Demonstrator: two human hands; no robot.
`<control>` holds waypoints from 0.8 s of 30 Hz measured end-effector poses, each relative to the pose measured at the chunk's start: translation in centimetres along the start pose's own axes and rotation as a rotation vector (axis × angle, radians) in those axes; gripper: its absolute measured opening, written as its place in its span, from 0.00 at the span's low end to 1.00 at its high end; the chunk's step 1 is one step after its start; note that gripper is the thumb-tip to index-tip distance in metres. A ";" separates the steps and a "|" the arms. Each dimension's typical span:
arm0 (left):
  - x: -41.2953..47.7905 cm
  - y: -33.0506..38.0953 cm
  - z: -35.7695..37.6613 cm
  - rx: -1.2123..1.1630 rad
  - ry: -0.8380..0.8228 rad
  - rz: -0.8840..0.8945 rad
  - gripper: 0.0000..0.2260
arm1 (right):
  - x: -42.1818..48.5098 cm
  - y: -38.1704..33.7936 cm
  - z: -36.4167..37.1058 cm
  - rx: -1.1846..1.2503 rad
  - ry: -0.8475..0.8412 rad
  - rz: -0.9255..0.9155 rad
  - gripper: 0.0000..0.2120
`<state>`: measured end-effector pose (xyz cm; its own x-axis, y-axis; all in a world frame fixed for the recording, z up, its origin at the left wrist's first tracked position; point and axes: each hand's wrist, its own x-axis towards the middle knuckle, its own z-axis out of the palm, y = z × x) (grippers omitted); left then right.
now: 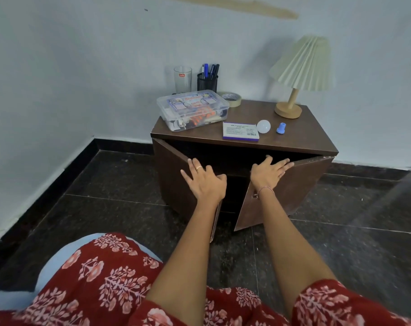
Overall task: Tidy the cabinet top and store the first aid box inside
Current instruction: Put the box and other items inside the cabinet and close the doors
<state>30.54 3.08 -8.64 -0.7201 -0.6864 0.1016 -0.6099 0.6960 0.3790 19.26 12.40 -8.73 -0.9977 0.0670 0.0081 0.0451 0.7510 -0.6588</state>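
Up beyond the left hand (204,182), first aid box (192,109) on cabinet top (305,135).

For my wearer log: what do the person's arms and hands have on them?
The left hand wears a ring; the right hand has a thin reddish bracelet at the wrist. The sleeves are short, red with a pale floral print.

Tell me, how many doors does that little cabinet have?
2. The left door stands partly open, with the left hand resting on it. The right door is also partly open, with the right hand on its top edge. None seems hidden.
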 end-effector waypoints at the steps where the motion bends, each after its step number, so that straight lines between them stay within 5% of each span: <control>1: -0.3 -0.4 0.0 -0.017 -0.015 0.005 0.21 | -0.2 0.3 -0.3 -0.007 -0.016 -0.007 0.23; 17: -1.2 -6.5 -4.0 0.032 -0.239 0.122 0.32 | -2.5 5.5 -5.5 -0.163 -0.262 -0.221 0.29; 24: -0.7 -8.4 -5.3 0.068 -0.346 0.060 0.29 | -1.7 10.3 -10.0 -0.386 -0.438 -0.252 0.34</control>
<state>37.91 -3.36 -7.01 -0.8178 -0.5395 -0.2004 -0.5751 0.7534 0.3186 21.94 26.57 -7.97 -0.9045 -0.3560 -0.2348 -0.2602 0.8969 -0.3576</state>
